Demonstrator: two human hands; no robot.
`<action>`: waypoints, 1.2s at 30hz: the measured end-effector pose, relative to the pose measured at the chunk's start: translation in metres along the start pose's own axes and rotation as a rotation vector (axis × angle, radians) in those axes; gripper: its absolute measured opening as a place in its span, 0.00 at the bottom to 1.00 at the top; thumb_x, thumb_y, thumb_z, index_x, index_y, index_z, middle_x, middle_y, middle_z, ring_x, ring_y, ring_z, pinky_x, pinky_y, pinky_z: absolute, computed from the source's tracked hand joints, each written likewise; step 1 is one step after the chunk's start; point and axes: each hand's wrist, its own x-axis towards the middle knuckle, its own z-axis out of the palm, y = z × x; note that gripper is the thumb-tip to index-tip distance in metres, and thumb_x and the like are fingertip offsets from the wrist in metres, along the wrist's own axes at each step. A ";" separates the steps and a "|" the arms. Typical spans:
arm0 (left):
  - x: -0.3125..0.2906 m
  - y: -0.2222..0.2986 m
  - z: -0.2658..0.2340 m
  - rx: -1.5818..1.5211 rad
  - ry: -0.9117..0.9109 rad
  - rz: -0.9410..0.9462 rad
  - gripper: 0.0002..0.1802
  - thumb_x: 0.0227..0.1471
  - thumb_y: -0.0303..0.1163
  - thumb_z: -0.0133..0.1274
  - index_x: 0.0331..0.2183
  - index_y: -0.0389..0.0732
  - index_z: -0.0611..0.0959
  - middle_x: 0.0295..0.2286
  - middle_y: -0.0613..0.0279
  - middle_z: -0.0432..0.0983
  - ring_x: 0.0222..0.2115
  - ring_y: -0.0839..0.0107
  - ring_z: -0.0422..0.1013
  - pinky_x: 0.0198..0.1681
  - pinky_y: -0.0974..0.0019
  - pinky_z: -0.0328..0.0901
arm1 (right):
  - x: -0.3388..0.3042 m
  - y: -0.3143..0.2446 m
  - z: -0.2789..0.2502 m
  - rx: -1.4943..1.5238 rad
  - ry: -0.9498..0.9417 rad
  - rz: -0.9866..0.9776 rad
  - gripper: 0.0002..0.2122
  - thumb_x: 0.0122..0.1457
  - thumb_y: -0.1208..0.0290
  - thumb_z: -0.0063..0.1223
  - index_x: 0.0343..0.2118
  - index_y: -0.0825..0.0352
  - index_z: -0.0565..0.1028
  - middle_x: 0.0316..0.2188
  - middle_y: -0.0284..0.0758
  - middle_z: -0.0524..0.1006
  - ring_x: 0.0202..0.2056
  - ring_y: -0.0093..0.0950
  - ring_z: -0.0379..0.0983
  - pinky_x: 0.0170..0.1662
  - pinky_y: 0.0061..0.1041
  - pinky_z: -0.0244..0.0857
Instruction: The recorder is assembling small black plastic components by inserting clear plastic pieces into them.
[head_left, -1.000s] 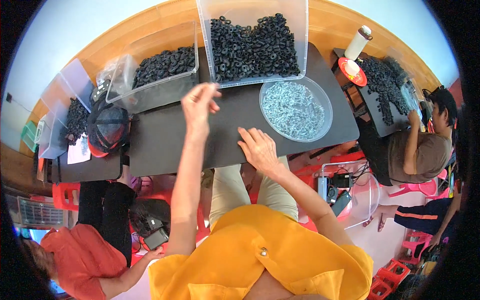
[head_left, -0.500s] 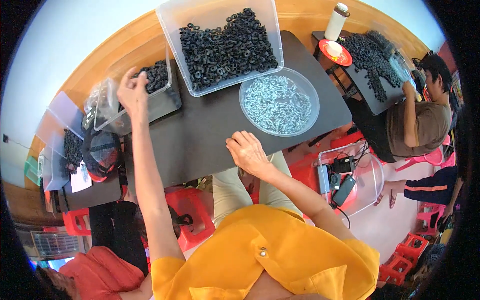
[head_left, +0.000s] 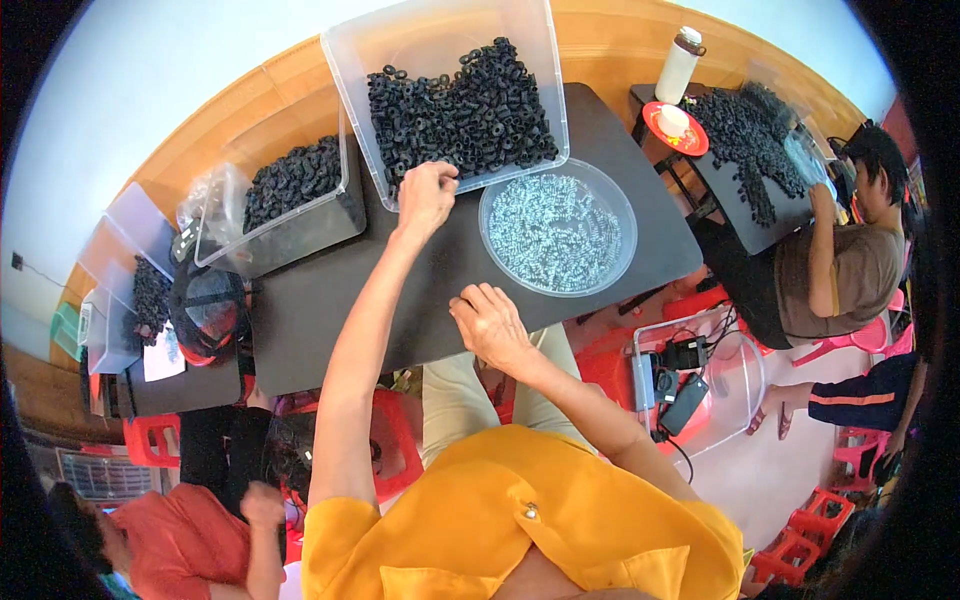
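My left hand [head_left: 427, 198] is at the near wall of a large clear bin [head_left: 466, 180], its fingers curled and bunched; whatever may be in them is hidden. Inside that bin lies a heap of small black ring-shaped parts [head_left: 460, 115]. My right hand [head_left: 490, 325] hangs over the table's near edge, with fingers bent in toward the thumb, and any small thing in them cannot be made out. Just beyond it, a round clear tray [head_left: 487, 232] holds many small silvery spring-like pieces [head_left: 560, 225].
A smaller clear bin [head_left: 290, 228] of black parts [head_left: 295, 180] stands left on the dark table [head_left: 330, 310]. At right, a person [head_left: 845, 245] sits by another table with black parts [head_left: 745, 140], a bottle [head_left: 679, 68] and a red plate [head_left: 662, 137]. A clear box [head_left: 745, 375] holds adapters.
My left hand has left the smaller bin at left and moved right to the large bin's near wall. My right hand stays over the table's near edge. The view has tipped slightly.
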 end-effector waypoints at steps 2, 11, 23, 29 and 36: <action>0.001 0.007 0.010 0.067 -0.001 0.035 0.11 0.39 0.27 0.54 0.31 0.38 0.81 0.26 0.55 0.76 0.29 0.58 0.73 0.34 0.61 0.66 | -0.001 0.002 0.000 0.005 0.001 0.003 0.03 0.44 0.77 0.48 0.23 0.67 0.71 0.24 0.35 0.64 0.29 0.32 0.63 0.33 0.29 0.59; -0.009 0.010 0.023 0.193 0.038 0.194 0.16 0.35 0.32 0.61 0.31 0.39 0.79 0.32 0.57 0.70 0.34 0.58 0.70 0.37 0.60 0.65 | 0.001 0.003 0.003 0.005 0.034 -0.006 0.02 0.45 0.76 0.49 0.23 0.67 0.71 0.23 0.35 0.65 0.29 0.32 0.64 0.32 0.31 0.59; -0.014 0.014 0.016 0.032 0.068 0.183 0.07 0.36 0.25 0.57 0.21 0.35 0.74 0.23 0.52 0.71 0.26 0.52 0.70 0.29 0.57 0.65 | 0.005 -0.006 0.002 -0.006 0.003 0.004 0.05 0.45 0.77 0.52 0.26 0.69 0.73 0.24 0.35 0.66 0.28 0.32 0.64 0.32 0.29 0.59; -0.052 0.013 0.005 -0.694 0.001 -0.130 0.06 0.38 0.24 0.58 0.22 0.35 0.77 0.16 0.59 0.74 0.19 0.75 0.72 0.23 0.73 0.66 | 0.004 -0.003 -0.002 -0.027 0.023 0.007 0.04 0.45 0.76 0.52 0.25 0.68 0.73 0.23 0.35 0.66 0.28 0.32 0.64 0.32 0.29 0.60; -0.099 -0.008 0.005 -1.163 -0.120 -0.367 0.14 0.48 0.21 0.49 0.40 0.34 0.75 0.32 0.60 0.72 0.27 0.73 0.72 0.32 0.73 0.70 | -0.003 -0.008 -0.007 0.171 0.015 -0.073 0.03 0.44 0.78 0.52 0.24 0.67 0.72 0.22 0.34 0.68 0.26 0.31 0.67 0.27 0.28 0.63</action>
